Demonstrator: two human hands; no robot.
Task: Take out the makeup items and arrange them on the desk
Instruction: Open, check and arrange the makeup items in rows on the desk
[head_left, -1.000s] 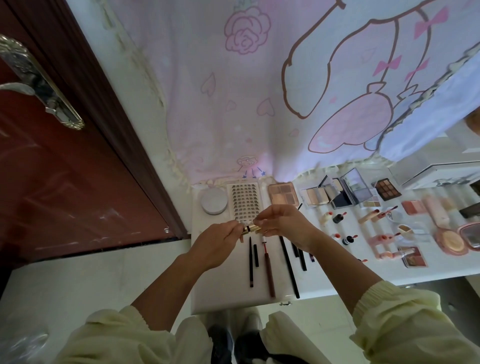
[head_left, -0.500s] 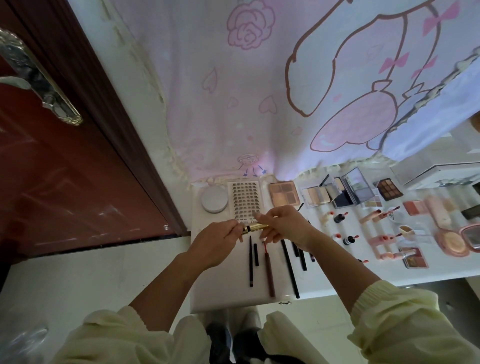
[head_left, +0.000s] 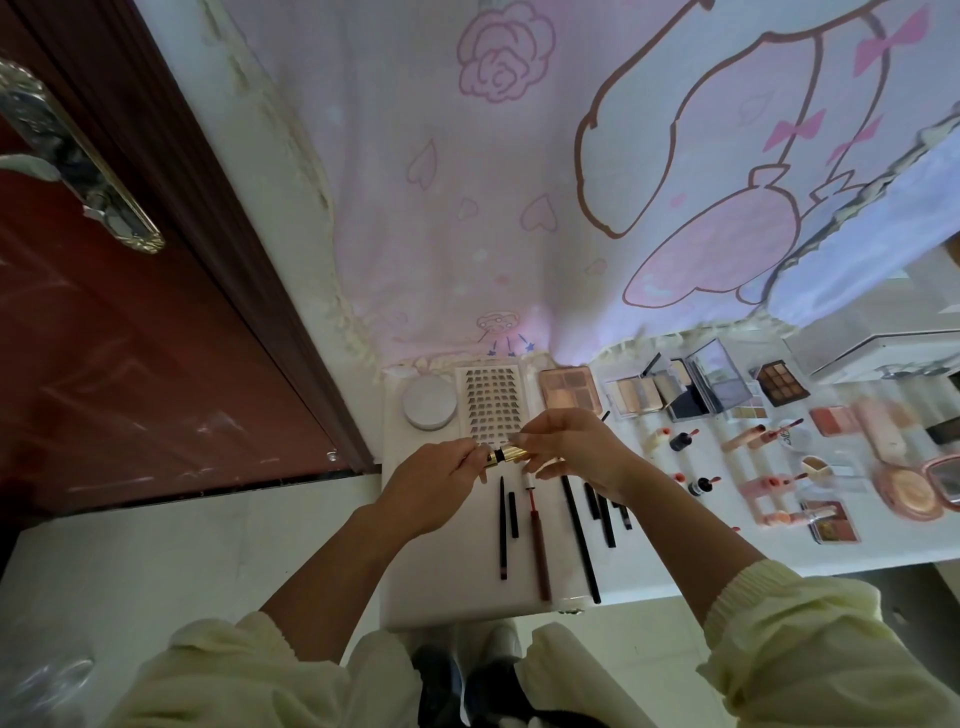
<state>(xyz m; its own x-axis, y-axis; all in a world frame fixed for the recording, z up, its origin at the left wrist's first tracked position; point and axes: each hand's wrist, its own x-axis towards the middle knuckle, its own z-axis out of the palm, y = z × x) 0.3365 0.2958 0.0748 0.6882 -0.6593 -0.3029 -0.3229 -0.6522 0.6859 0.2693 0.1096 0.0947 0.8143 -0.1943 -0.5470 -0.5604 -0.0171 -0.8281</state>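
Left hand (head_left: 436, 486) pinches black end of gold lipstick tube (head_left: 511, 455); right hand (head_left: 576, 449) pinches gold end. Tube held level just above white desk (head_left: 441, 587), front of lash tray (head_left: 491, 400). Pink cartoon curtain (head_left: 467, 208) hangs behind desk. Round white compact (head_left: 429, 408) beside tray. Red lip pencil (head_left: 538, 545) lies below hands.

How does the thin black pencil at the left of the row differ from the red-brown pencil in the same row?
The thin black pencil is dark and slimmer; the red-brown pencil is thicker, with a white band at its far end. The red-brown pencil reaches nearer the front edge of the desk than the black pencil. Both lie flat on the desk, nearly parallel.
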